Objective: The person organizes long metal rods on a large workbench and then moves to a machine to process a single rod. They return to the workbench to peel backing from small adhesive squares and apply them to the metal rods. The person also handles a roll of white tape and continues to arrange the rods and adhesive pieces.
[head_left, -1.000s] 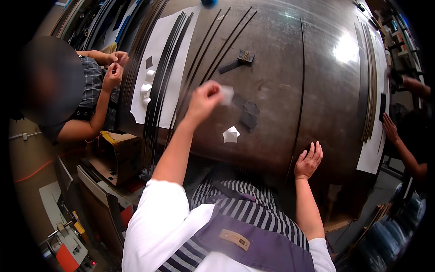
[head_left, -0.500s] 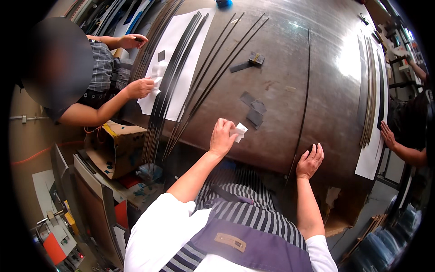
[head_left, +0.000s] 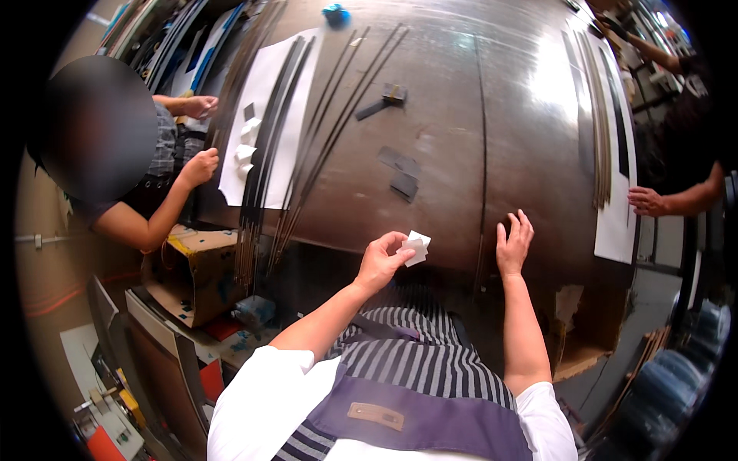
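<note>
Head view, and I've got both hands right in front of me. The left hand (head_left: 380, 263) is narrowed to a pinch, thumb against fingers, on small, angular white pieces (head_left: 417, 247) of thin sheet, held up by the near edge of the brown-grey, shiny tabletop (head_left: 446, 146). Further right along that same edge sits the right hand (head_left: 514, 247), empty and fairly wide, fingers apart (whether its palm presses down, I can't tell from here). Just to its left, one long, thin dark rod (head_left: 484, 138) runs from the near edge toward the far one. Inward from the pinch, flat dark-grey patches (head_left: 403, 184) overlap; beyond them lies a small, dark rectangular block (head_left: 394, 94). Over toward the left edge, a large white paper-like sheet (head_left: 230, 184) carries long black strips (head_left: 269, 134). One co-worker's hands (head_left: 200, 167) are at that edge; another co-worker's hand (head_left: 648, 201) is at the right edge.
</note>
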`<state>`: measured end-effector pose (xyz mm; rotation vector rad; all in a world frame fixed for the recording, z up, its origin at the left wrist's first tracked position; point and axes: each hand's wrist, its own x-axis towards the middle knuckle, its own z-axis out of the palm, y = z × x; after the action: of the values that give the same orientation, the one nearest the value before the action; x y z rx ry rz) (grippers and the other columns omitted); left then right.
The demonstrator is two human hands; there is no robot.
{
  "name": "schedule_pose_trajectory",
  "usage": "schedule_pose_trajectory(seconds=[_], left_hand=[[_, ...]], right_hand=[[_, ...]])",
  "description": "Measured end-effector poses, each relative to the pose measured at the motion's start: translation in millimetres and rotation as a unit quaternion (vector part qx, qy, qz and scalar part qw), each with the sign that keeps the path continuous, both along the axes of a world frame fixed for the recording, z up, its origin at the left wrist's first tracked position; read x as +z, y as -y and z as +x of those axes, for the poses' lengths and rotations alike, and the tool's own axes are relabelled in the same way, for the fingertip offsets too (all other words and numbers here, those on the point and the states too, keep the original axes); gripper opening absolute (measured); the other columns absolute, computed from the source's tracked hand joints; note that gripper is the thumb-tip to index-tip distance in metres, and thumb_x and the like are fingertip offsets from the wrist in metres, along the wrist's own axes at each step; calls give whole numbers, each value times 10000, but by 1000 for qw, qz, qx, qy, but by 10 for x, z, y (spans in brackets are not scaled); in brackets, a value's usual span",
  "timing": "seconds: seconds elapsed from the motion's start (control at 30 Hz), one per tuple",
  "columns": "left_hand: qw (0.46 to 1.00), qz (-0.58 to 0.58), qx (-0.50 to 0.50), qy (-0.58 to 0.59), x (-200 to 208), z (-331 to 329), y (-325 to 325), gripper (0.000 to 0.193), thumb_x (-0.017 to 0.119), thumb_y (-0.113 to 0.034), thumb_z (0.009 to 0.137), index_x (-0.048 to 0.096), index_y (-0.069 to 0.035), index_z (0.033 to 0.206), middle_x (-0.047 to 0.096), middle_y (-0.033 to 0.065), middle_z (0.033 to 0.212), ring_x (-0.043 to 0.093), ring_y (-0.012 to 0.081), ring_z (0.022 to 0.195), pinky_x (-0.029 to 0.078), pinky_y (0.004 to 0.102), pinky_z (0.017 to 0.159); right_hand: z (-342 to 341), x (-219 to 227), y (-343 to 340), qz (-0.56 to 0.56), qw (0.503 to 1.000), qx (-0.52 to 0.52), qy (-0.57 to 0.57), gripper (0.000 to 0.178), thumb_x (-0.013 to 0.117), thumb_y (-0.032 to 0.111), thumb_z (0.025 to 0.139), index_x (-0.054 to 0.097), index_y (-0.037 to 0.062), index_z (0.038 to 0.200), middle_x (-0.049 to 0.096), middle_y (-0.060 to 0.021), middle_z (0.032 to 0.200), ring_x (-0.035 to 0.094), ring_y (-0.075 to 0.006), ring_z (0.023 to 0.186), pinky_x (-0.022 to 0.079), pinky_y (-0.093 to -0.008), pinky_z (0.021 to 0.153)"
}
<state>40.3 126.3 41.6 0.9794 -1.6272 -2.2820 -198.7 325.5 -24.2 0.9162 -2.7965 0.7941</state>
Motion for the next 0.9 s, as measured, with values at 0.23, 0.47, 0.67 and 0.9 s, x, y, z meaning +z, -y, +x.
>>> schedule_pose_trajectory(seconds=[0.23, 0.47, 0.67, 0.9], left_hand=[[995, 37, -90, -25, -11, -122, -609, 207, 713, -80, 847, 605, -4, 1007, 656, 20, 891, 593, 67, 835, 492, 238, 750], [956, -107, -271, -26, 172, -290, -796, 500, 784, -104, 771, 518, -25, 1187, 618, 95, 1033, 628, 142, 827, 531, 286, 739], [930, -314, -192, -14, -27, -233, -445, 368, 710, -25, 760, 573, -29, 1102, 555, 124, 1046, 619, 205, 780, 529, 324, 693], [878, -455, 39, 140, -340, -586, 733, 439, 744, -173, 749, 608, -56, 1150, 517, 123, 1139, 561, 263, 930, 485, 378, 844]], right_hand=[[1077, 987, -121, -287, 695, 91, 654, 332, 662, 106, 894, 563, 38, 1203, 615, -17, 1022, 591, -83, 890, 487, -224, 685], [1208, 721, -761, -352, 698, -63, 621, 369, 641, -4, 852, 567, 40, 1212, 649, -35, 949, 617, -98, 840, 506, -207, 627], [647, 360, -2094, -365, 769, -366, 376, 404, 591, -70, 835, 519, 11, 1225, 586, -93, 997, 607, -151, 775, 557, -262, 584], [-169, -121, -4041, -136, 839, -515, 109, 598, 630, 335, 927, 421, -44, 1340, 591, -206, 1225, 614, -267, 1005, 509, -375, 858]])
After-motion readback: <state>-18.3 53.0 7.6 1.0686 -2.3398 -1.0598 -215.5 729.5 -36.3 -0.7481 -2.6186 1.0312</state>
